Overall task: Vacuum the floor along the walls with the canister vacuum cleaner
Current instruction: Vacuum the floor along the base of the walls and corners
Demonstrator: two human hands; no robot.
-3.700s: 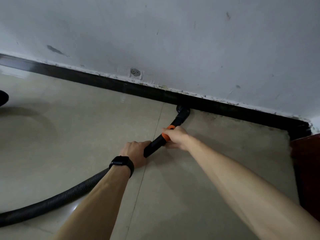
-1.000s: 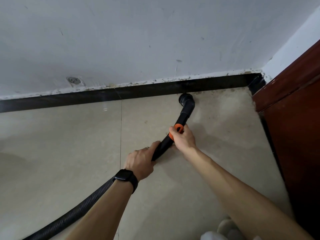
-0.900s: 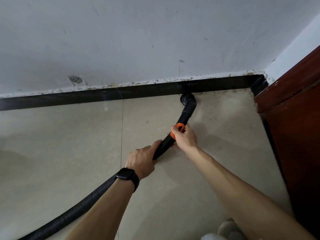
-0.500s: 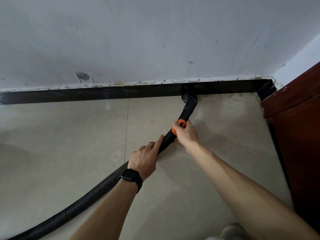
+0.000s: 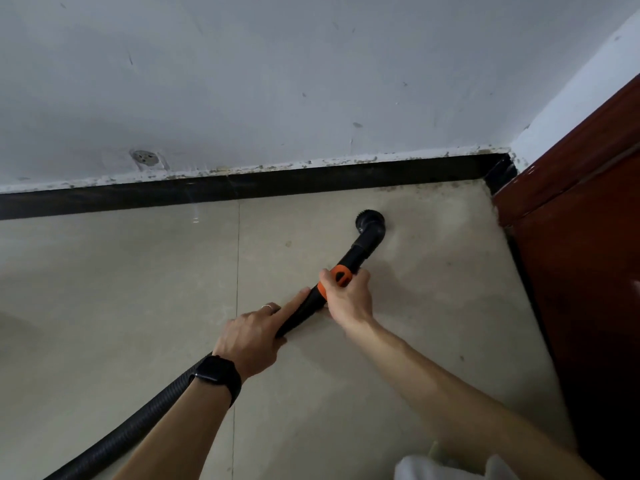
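Note:
A black round brush nozzle (image 5: 370,223) sits on the beige tiled floor (image 5: 121,289), a short way off the black baseboard (image 5: 242,187). My right hand (image 5: 348,299) grips the black wand at its orange collar (image 5: 341,275). Behind it, my left hand (image 5: 252,336), with a black watch on the wrist, holds the wand's lower end with the forefinger lying along it. The ribbed black hose (image 5: 131,427) runs from there to the bottom left corner. The canister itself is out of view.
A grey-white scuffed wall (image 5: 311,81) with a small round socket (image 5: 143,157) rises behind the baseboard. A dark red wooden door or cabinet (image 5: 581,271) closes the right side and forms a corner with the wall. A white shoe (image 5: 436,467) shows at the bottom edge.
The nozzle has pulled back from the baseboard onto the open tile and shifted right toward the corner. Both hands keep their hold on the wand.

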